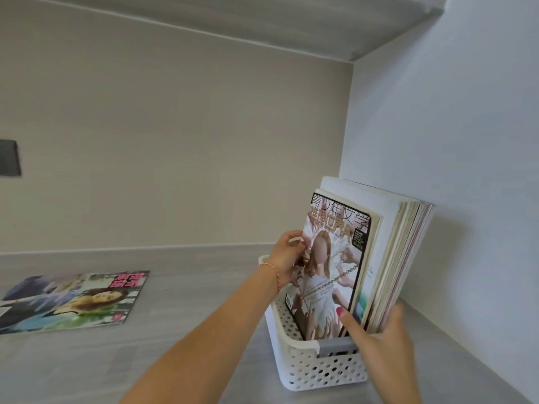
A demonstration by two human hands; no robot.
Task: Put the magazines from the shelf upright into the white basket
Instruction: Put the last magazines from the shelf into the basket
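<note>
Head view: the white basket sits on the grey shelf at about 5 o'clock in the frame, close to the right wall. A row of magazines stands upright in it, leaning slightly toward the wall at 3 o'clock. The front magazine, its cover showing a figure in white, stands at the 9 o'clock side of the row, its lower edge inside the basket. The left hand pinches that cover's left edge, fingers curled round it, a thin bracelet on the wrist. The right hand clasps the near lower corner of the row, thumb across the front cover and fingers wrapped behind. At 8 o'clock, well apart from the basket, another magazine lies flat on the shelf.
</note>
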